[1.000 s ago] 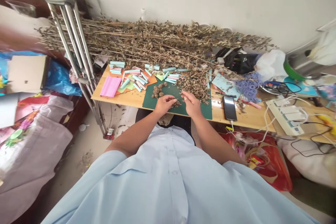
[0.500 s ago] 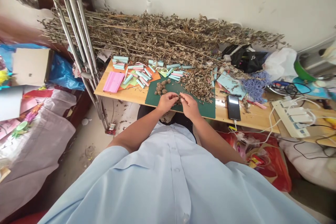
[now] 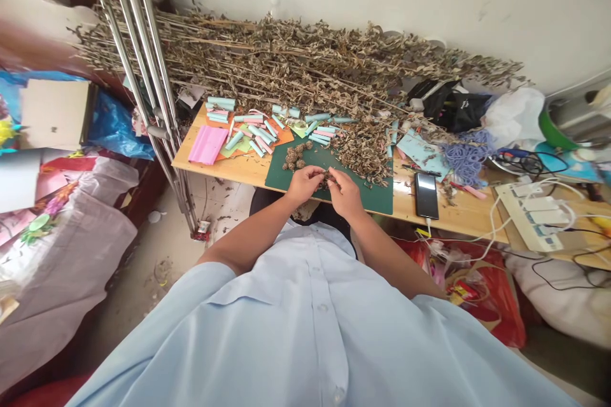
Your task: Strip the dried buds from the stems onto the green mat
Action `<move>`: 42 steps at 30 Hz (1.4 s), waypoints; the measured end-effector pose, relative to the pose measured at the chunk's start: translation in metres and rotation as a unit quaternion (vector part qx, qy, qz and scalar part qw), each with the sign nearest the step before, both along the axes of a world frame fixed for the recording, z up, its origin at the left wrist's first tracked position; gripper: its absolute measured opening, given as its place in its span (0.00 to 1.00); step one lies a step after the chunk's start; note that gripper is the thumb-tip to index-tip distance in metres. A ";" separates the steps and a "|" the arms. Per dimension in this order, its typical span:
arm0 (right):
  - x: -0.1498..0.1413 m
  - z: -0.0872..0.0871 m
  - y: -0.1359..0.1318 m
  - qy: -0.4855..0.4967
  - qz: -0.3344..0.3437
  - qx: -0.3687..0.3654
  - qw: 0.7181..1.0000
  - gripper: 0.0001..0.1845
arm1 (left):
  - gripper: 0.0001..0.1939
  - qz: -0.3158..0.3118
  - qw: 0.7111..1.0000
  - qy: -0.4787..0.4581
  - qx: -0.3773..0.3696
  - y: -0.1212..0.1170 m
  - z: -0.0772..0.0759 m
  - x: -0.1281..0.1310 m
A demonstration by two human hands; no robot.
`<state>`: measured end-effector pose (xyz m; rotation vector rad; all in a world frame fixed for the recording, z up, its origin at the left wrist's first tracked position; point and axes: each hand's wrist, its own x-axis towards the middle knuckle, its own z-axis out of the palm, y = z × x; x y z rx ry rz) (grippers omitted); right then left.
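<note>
Hands: left hand (image 3: 303, 186) and right hand (image 3: 344, 196) were together, pinching a dried leaf clump (image 3: 327, 179) | above: green cutting mat (image 3: 372, 199) | on: wooden table (image 3: 238, 173)

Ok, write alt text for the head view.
Left hand and right hand pinch a clump of dried plant matter over a green cutting mat on a wooden table. Round dried clusters and pale blue paper rolls lie nearby, beside a heap of long dried stems.

A home room, probably a bedroom: a bed with floral bedding (image 3: 62, 267) lay left, metal crutches (image 3: 138, 76) stood beside the bench (image 3: 458, 216), and a power strip (image 3: 529, 216) sat right.
</note>
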<state>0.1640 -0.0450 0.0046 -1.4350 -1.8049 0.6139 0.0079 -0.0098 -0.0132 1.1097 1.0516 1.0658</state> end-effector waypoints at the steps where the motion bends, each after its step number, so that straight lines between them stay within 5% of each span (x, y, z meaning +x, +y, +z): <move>1: 0.000 0.000 0.000 -0.006 0.002 0.002 1.000 0.24 | 0.14 0.001 1.000 -0.003 -0.003 0.000 0.000 0.000; 10: -0.004 0.002 -0.006 -0.034 0.022 0.007 0.999 0.25 | 0.14 0.006 1.000 0.011 0.006 0.000 0.002 0.001; 18: 0.002 0.011 -0.002 -0.007 -0.081 0.035 0.996 0.14 | 0.12 0.001 0.999 0.032 0.007 0.001 0.003 0.001; 29: 0.002 0.005 0.015 0.014 -0.024 -0.027 0.999 0.19 | 0.14 -0.042 0.998 0.039 0.028 0.000 0.004 -0.001; 42: -0.008 0.002 0.013 0.082 -0.080 -0.019 0.993 0.19 | 0.12 -0.060 0.994 0.076 0.051 0.000 0.002 -0.003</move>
